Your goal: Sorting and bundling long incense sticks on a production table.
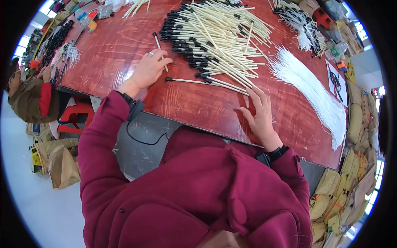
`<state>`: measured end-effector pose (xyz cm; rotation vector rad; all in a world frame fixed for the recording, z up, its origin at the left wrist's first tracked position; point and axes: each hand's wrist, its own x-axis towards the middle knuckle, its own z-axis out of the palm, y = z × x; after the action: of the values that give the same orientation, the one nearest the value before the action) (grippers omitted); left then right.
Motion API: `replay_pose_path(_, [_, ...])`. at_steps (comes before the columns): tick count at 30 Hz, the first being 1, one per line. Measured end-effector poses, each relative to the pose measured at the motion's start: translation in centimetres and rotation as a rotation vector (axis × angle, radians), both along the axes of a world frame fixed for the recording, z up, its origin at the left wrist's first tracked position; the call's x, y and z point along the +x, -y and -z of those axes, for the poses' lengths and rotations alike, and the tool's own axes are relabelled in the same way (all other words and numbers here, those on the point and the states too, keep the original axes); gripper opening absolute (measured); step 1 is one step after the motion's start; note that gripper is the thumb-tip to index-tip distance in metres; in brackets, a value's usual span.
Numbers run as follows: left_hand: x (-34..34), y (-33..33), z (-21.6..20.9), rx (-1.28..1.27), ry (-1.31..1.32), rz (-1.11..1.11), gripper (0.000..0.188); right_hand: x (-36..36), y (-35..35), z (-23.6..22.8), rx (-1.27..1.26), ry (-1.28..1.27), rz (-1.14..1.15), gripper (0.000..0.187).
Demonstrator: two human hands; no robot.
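A thin cream rod with a black cap (157, 41) lies at the left of the pile. Over its middle is my left hand (149, 69), with a ring on one finger, thumb and fingers closed about the rod. My right hand (260, 118) is low over the table, thumb spread from the fingers, with nothing in its grasp. Its fingertips are close to the bare ends of other black-capped cream rods (186, 80) lying crosswise between my hands. Beyond them spreads a large pile of such rods (215, 37), black caps mostly to the left.
A long bundle of thin white strands (310, 93) lies on the red wooden table (186, 103) at the right. More strands and rods (304, 29) are at the far right. A co-worker (35, 93) is at the left, near a red stool (76, 115). Sacks (331, 194) are stacked at the right.
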<state>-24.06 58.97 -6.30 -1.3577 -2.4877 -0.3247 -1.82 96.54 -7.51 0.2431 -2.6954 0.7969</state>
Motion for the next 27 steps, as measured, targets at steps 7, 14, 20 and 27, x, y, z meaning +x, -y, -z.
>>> replay_pose_path(7, [-2.4, 0.4, 0.1, -0.28, -0.038, 0.132, 0.015, -0.7, 2.0, -1.0, 0.029, -0.021, -0.086, 0.053])
replay_pose_path(14, [-2.0, 1.3, 1.0, -0.448, -0.098, 0.018, 0.009, 0.0, 1.5, -0.7, -0.048, 0.012, -0.093, 0.047])
replay_pose_path(20, [-2.6, 3.0, 2.6, -0.166, -0.057, -0.081, 0.015, 0.5, 0.4, -0.9, -0.064, 0.036, -0.058, 0.046])
replay_pose_path(27, [6.4, -4.7, -1.9, 0.28, 0.249, -0.139, 0.016, 0.8, -1.8, -0.6, -0.054, -0.01, -0.016, 0.044])
